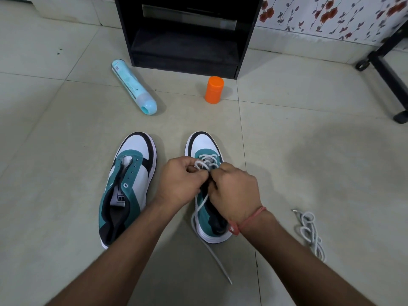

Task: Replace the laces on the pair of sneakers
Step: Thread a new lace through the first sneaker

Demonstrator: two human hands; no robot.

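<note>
Both forearms reach in from the bottom edge and meet over the right sneaker [206, 186], which serves as the landmark. Well left of it and farther back, a pale blue bottle [133, 86] lies on its side on the tiled floor [55, 133]. Just left of the right sneaker, side by side with it and toe pointing away, stands the left sneaker [128, 184], teal, white and black, with its eyelets bare and its tongue showing. The left hand [180, 181] sits at the right sneaker's left edge, its fingers curled and pinching the white lace [204, 164] above the eyelets. That lace is crossed through the front eyelets of the right sneaker, and one loose end trails down the shoe's left side and across the floor toward the camera. Beyond the right sneaker's toe an orange container [214, 89] stands upright, and behind that is a black cabinet [187, 36]. The right hand [235, 187] covers the right sneaker's middle, its fingers curled round the same lace, touching the left hand; a red thread band [247, 220] circles its wrist. Well to the right of the sneaker, a second white lace [311, 233] lies in a loose tangle on the floor.
</note>
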